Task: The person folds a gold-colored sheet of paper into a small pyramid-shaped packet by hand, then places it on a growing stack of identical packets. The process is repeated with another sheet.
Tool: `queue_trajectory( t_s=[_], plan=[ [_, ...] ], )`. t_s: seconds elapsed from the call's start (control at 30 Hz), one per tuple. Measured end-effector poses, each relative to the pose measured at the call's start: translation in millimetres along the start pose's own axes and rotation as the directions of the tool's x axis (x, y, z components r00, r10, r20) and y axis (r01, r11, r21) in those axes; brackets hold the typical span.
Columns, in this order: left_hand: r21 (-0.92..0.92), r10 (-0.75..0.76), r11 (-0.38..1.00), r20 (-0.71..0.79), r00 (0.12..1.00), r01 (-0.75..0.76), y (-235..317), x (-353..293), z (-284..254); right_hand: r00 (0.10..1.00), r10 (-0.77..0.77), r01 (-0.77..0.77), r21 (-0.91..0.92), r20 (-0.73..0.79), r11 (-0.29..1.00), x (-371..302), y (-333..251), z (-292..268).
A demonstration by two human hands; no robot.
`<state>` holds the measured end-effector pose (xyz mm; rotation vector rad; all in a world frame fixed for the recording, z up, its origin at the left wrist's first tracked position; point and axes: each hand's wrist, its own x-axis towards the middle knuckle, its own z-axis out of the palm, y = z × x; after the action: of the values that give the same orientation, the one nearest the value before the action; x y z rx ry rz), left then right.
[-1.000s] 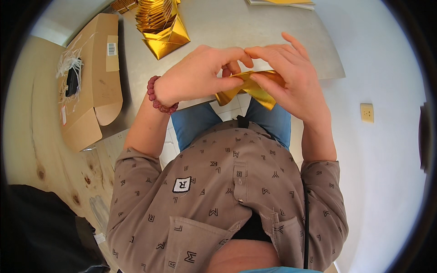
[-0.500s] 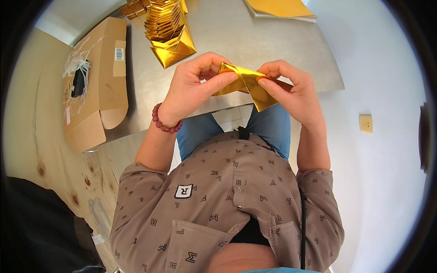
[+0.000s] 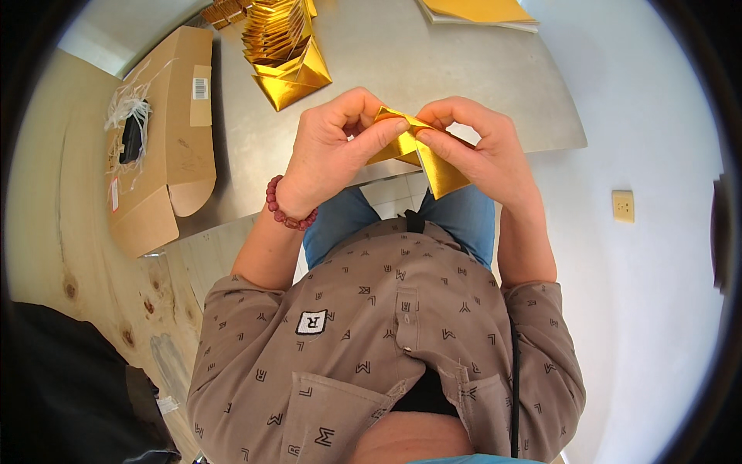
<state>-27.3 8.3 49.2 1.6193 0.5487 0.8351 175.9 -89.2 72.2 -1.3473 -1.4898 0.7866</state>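
Observation:
Between my two hands a shiny gold foil paper (image 3: pixel 444 172) is held up, partly folded, just over the near edge of the table. My left hand (image 3: pixel 334 143) pinches its upper left part between thumb and fingers. With thumb and forefinger, my right hand (image 3: pixel 483 143) grips the top fold close to the left fingertips. One pointed flap hangs down below the right thumb. Beyond my left hand, a long row of folded gold foil pieces (image 3: pixel 294 77) lies nested on the table. Some fingers of both hands are hidden behind the paper.
A metal-grey table (image 3: pixel 456 69) spreads ahead. An open cardboard box (image 3: pixel 189 151) holding a black item and white strips stands at left. A stack of yellow-gold sheets (image 3: pixel 479 11) lies at the far edge. A dark cloth (image 3: pixel 69 387) is at lower left.
My right hand has slid left along the top fold, closer to my left hand. The hanging flap has shifted slightly left and lower. Both hands still hold the foil paper.

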Motion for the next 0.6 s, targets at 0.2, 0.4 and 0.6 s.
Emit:
queue_trajectory(
  t_s=[0.2,0.4,0.6],
  plan=[
    [-0.038,-0.082,0.996,0.045,0.996,0.084,6.4,2.1,-0.3,0.998,0.023,-0.024,0.013,0.051,1.000,3.0,2.4,-1.5],
    [-0.034,-0.089,0.995,0.066,0.994,0.091,5.9,6.7,1.2,0.998,0.017,-0.025,0.120,0.064,0.992,2.8,6.2,2.3],
    [-0.009,-0.055,0.998,0.069,0.996,0.055,2.0,6.3,0.2,0.996,0.016,-0.021,0.057,0.093,0.998,4.0,11.2,-4.7]
  ],
)
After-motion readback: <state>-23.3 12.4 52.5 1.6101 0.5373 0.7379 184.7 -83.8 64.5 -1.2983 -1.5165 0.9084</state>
